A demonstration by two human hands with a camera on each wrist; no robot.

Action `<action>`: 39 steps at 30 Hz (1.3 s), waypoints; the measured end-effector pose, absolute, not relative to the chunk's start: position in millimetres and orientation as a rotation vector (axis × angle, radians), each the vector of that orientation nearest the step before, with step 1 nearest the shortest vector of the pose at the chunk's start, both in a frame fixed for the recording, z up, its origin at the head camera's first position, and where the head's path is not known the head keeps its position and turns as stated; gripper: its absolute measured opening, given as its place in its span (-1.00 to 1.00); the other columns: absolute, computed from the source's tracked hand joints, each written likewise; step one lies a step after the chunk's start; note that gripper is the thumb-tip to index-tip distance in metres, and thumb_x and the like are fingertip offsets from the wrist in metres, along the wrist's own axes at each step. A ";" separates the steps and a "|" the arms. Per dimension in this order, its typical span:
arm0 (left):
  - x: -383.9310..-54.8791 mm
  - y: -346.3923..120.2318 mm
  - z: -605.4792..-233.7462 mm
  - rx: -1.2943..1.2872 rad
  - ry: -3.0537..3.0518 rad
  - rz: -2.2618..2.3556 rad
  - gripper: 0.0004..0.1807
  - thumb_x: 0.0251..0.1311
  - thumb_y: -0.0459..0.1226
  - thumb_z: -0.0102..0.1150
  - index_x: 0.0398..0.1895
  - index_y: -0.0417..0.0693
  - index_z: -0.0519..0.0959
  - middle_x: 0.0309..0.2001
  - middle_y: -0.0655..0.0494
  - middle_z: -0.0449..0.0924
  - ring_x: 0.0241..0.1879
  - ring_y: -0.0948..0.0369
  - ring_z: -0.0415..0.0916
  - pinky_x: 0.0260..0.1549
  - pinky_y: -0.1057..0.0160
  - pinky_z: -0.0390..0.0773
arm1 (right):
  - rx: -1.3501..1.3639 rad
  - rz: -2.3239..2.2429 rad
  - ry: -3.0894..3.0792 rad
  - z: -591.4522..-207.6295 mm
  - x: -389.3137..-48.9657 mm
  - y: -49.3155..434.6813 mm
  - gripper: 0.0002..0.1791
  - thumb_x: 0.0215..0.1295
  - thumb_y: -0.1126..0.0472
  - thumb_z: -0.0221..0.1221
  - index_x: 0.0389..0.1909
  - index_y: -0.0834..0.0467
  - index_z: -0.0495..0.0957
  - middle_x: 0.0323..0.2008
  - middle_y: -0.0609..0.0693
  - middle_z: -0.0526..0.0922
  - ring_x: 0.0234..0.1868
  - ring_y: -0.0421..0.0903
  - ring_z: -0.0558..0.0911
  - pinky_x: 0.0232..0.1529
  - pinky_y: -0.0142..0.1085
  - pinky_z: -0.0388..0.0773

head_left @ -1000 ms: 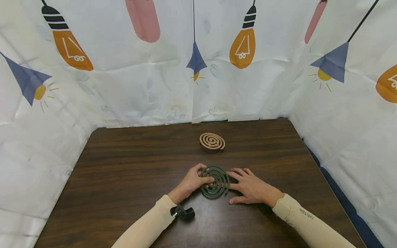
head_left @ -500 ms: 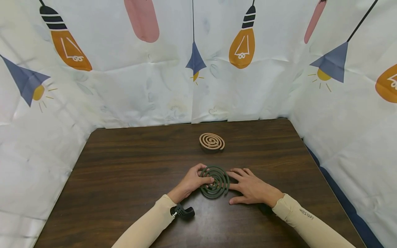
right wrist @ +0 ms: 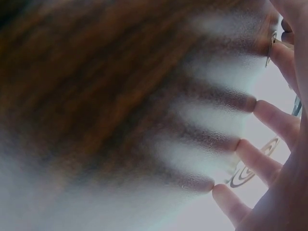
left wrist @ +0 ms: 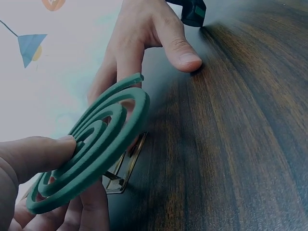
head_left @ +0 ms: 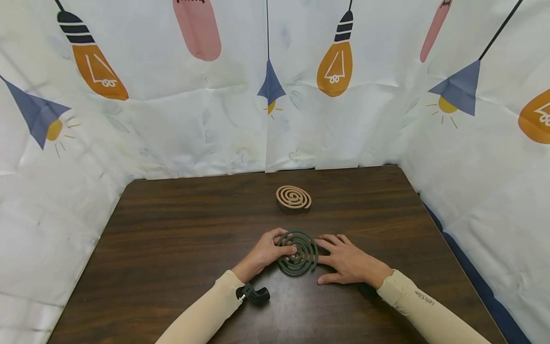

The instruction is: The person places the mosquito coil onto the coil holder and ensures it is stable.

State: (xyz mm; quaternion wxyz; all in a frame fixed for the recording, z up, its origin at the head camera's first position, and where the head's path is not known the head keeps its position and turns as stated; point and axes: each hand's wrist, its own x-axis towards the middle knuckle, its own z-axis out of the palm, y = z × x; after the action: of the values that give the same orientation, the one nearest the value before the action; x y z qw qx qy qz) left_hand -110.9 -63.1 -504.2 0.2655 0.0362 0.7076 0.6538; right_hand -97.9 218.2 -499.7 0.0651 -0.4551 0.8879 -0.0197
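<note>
A: Furthest left, you have white cloth (head_left: 163,129) printed with lamps and bulbs, then the brown table (head_left: 185,239) in front of you.

B: Next comes your left sleeve (head_left: 197,308), cream-coloured, with a black device (head_left: 254,295) at the wrist.

A: And your left hand (head_left: 263,251), what are its fingers doing?

B: Pinching. Your thumb presses the green coil (left wrist: 113,153) near its middle while your fingers lie beneath it. You hold that coil over the near half of the table, between your two hands, and your left wrist view shows it tilted.

A: There's a small metal piece (left wrist: 117,183) partly hidden behind it in that view. I can't tell you whether the two touch.

B: Beyond the green coil, well apart from your hands, you have a tan coil (head_left: 294,197) at the far side of the table.

A: Then your right hand (head_left: 352,263): its fingers are spread, palm down, with several fingertips on the tabletop, just beside the green coil.

B: Past it runs your right sleeve (head_left: 434,306), marked with dark lettering, and beyond the table's edge you have dark blue material (head_left: 472,281).
</note>
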 end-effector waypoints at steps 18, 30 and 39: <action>-109.6 -64.4 -502.6 0.100 1.881 1.772 -0.50 0.24 -0.30 0.42 0.18 -0.28 0.48 -0.14 -0.08 0.78 -0.39 0.27 0.69 -0.34 0.28 0.71 | -1.356 -0.056 2.669 -499.4 -96.9 217.7 -0.24 0.38 -0.56 -0.16 0.54 -0.43 0.22 0.57 0.06 0.27 0.55 0.18 0.28 0.34 0.21 0.41; -112.6 -64.2 -503.5 0.064 1.832 1.794 -0.51 0.25 -0.32 0.40 0.19 -0.25 0.47 -0.23 0.02 0.78 -0.40 0.28 0.71 -0.39 0.32 0.71 | -1.368 -0.068 2.676 -500.2 -97.1 218.3 -0.25 0.37 -0.56 -0.15 0.53 -0.44 0.25 0.56 0.05 0.28 0.53 0.17 0.30 0.31 0.20 0.42; -115.2 -64.0 -502.1 0.069 1.822 1.790 -0.52 0.25 -0.33 0.40 0.18 -0.24 0.47 -0.24 0.04 0.77 -0.41 0.29 0.72 -0.41 0.33 0.71 | -1.359 -0.067 2.667 -500.3 -97.6 218.9 -0.25 0.38 -0.57 -0.17 0.52 -0.43 0.27 0.57 0.05 0.27 0.54 0.17 0.29 0.33 0.20 0.41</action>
State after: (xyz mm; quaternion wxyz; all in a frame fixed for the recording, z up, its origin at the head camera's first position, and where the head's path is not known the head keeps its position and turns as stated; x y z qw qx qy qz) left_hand -115.2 -64.0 -502.1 0.2889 0.0257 0.6828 0.6706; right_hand -97.6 218.9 -500.3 0.0737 -0.4525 0.8884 -0.0225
